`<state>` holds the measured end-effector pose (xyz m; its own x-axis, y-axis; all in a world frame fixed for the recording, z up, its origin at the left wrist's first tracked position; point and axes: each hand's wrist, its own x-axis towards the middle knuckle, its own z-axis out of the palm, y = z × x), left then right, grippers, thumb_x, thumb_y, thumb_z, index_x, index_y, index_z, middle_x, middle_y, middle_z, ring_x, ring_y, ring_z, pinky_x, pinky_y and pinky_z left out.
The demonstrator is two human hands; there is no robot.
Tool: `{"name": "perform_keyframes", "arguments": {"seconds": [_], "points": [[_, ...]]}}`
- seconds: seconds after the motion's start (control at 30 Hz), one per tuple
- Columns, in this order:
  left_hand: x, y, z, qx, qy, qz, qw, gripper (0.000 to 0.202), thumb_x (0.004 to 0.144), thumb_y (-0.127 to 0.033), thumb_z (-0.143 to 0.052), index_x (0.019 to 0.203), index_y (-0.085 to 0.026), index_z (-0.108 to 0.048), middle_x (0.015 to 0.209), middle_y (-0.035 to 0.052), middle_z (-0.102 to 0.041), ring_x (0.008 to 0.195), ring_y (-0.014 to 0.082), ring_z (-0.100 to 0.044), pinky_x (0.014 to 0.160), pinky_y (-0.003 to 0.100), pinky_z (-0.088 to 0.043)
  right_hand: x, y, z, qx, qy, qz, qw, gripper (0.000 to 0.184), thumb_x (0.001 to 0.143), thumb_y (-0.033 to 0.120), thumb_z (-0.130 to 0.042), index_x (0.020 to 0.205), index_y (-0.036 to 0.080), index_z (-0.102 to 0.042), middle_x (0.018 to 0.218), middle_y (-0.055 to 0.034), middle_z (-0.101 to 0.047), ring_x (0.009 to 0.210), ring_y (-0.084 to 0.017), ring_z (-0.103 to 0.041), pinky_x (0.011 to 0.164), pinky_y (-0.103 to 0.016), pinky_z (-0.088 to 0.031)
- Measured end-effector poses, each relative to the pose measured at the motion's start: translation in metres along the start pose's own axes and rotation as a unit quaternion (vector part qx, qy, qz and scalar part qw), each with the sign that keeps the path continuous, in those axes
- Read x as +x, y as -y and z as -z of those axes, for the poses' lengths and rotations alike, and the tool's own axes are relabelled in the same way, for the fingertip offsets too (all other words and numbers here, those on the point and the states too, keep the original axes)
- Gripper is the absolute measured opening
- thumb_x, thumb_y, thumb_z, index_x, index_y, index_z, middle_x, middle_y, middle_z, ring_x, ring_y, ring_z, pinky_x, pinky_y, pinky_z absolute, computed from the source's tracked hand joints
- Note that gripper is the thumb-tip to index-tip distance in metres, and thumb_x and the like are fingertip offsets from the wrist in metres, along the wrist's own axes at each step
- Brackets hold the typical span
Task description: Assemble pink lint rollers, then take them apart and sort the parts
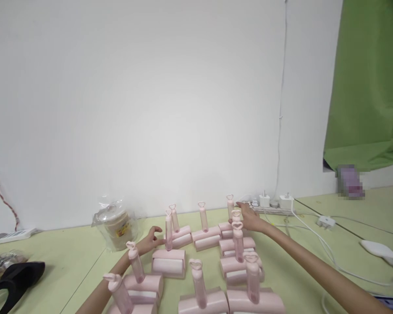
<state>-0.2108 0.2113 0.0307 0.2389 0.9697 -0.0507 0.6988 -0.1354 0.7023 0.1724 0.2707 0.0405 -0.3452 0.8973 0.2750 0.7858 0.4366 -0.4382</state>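
Several pink lint rollers stand with their translucent handles up, each topped by a heart-shaped loop. My left hand is open, fingers curved and apart, at the left end of a back-row lint roller; whether it touches is unclear. At the back right, my right hand has thumb and forefinger apart beside another lint roller, partly hidden by the handles in front. A middle lint roller stands between them. Closer to me are a left lint roller and a front lint roller.
On the pale green table, a bagged tub stands left near the wall. A black object lies at far left. Behind my right hand runs a power strip with chargers; white cables trail across the right side.
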Motion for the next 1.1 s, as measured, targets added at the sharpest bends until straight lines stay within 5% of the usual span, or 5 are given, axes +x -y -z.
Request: {"name": "perform_keyframes", "arguments": {"seconds": [0.2,0.4,0.7,0.93,1.1], "points": [[-0.024,0.008,0.01,0.042,0.06,0.023,0.997,0.042,0.055,-0.04,-0.065,0.091,-0.019,-0.059,0.08,-0.0037,-0.054,0.067,0.0119,-0.047,0.061,0.02,-0.037,-0.049,-0.002,0.011,0.028,0.093,0.059,0.993,0.024,0.071,0.027,-0.051,0.094,0.022,-0.054,0.093,-0.0026,-0.057,0.075,-0.018,-0.055,0.064,-0.027,-0.043],[-0.011,0.004,-0.004,0.074,0.054,0.005,0.996,0.044,0.05,-0.041,-0.068,0.085,-0.017,-0.056,0.063,-0.0068,-0.043,0.058,0.0103,-0.041,0.055,0.02,-0.034,-0.046,-0.007,0.004,0.027,0.139,0.058,0.988,0.025,0.065,0.027,-0.055,0.089,0.021,-0.057,0.091,-0.0032,-0.058,0.08,-0.02,-0.054,0.067,-0.027,-0.042],[0.0,0.001,-0.011,0.104,-0.004,-0.054,0.993,0.043,0.051,-0.04,-0.069,0.085,-0.02,-0.052,0.102,0.0027,-0.043,0.097,0.0214,-0.042,0.085,0.032,-0.034,-0.031,-0.03,0.011,0.002,0.151,-0.003,0.988,0.031,0.062,0.036,-0.056,0.09,0.022,-0.055,0.093,-0.0058,-0.057,0.084,-0.025,-0.054,0.072,-0.032,-0.041],[0.01,0.002,-0.014,0.088,0.033,-0.056,0.994,0.091,0.048,-0.04,-0.072,0.124,-0.02,-0.027,0.126,0.0106,-0.034,0.118,0.0287,-0.03,0.096,0.04,-0.027,-0.012,-0.041,0.011,-0.004,0.188,0.004,0.982,0.085,0.052,0.052,-0.063,0.125,0.017,-0.035,0.124,-0.0139,-0.037,0.11,-0.032,-0.042,0.087,-0.038,-0.036],[0.015,-0.003,-0.016,0.07,0.046,-0.083,0.993,0.076,0.049,-0.041,-0.072,0.117,-0.025,-0.041,0.124,0.0035,-0.041,0.116,0.0263,-0.033,0.098,0.038,-0.025,-0.002,-0.035,-0.005,-0.011,0.193,0.048,0.98,0.066,0.065,0.046,-0.055,0.124,0.023,-0.039,0.12,-0.0094,-0.043,0.098,-0.025,-0.053,0.083,-0.033,-0.041]]}}
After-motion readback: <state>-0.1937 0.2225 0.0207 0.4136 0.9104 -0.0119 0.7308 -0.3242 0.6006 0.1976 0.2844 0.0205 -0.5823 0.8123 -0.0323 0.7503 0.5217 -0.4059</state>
